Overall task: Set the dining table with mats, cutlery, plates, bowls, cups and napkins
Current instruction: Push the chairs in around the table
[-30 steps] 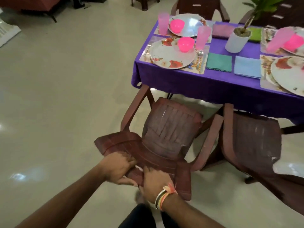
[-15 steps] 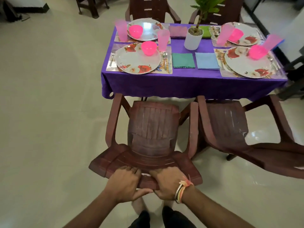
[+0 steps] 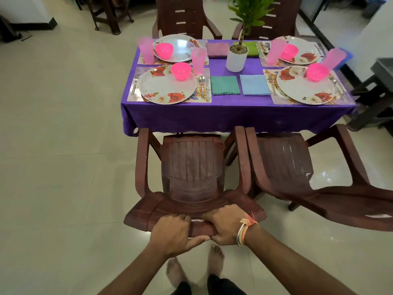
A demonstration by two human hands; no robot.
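Note:
My left hand [image 3: 172,234] and my right hand [image 3: 225,225] both grip the top of the backrest of a brown plastic chair [image 3: 191,167] that faces the table. The table wears a purple cloth [image 3: 223,116]. On it lie floral mats, each with a floral plate [image 3: 168,84] and a pink bowl [image 3: 181,71]. Pink cups [image 3: 198,60] stand beside them. A spoon [image 3: 202,85] and a fork [image 3: 134,86] flank the near left plate. A green napkin [image 3: 225,85] and a blue napkin [image 3: 254,84] lie in the middle.
A second brown chair [image 3: 297,167] stands to the right, touching the first. A potted plant [image 3: 237,58] sits at the table's centre. Two more chairs [image 3: 185,18] stand behind the table. A dark stool [image 3: 374,99] is at the right. My bare feet [image 3: 191,269] are on the tiled floor.
The chair has turned square to the table and moved in toward it beside the second chair. My view has swung to face the table head-on. Both hands kept their grip.

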